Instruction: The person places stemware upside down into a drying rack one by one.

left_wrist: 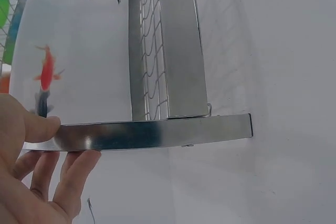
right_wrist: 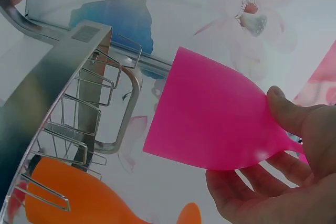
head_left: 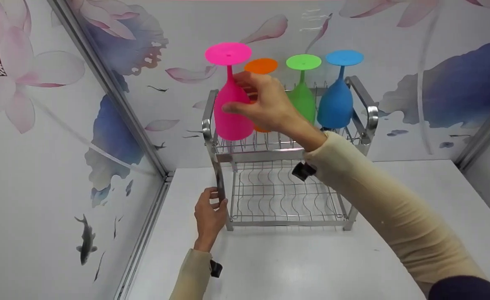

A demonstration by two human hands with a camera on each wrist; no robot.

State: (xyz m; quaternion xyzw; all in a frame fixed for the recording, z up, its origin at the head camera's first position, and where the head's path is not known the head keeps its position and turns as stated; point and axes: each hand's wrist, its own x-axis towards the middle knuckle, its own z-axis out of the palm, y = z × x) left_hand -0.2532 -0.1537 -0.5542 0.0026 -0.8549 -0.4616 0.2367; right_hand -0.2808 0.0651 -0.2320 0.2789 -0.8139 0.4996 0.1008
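Observation:
My right hand [head_left: 265,100] holds a pink goblet [head_left: 233,112] upside down, thumb and fingers around its bowl near the stem. In the right wrist view the goblet's rim hangs over the left end of the top shelf of a metal dish rack [head_left: 265,156]. With my left hand [head_left: 210,216] I grip the rack's left front leg, thumb [left_wrist: 42,128] on one side and fingers on the other. Upside down on the top shelf stand an orange goblet [head_left: 261,66], partly hidden behind my right hand, a green goblet [head_left: 305,100] and a blue goblet [head_left: 336,104].
The rack's lower shelf [head_left: 286,196] is wavy wire. Beneath it lies a white tabletop [head_left: 294,262]. Flower-printed walls [head_left: 415,104] rise behind and at the left, joined by a metal corner strip [head_left: 115,91].

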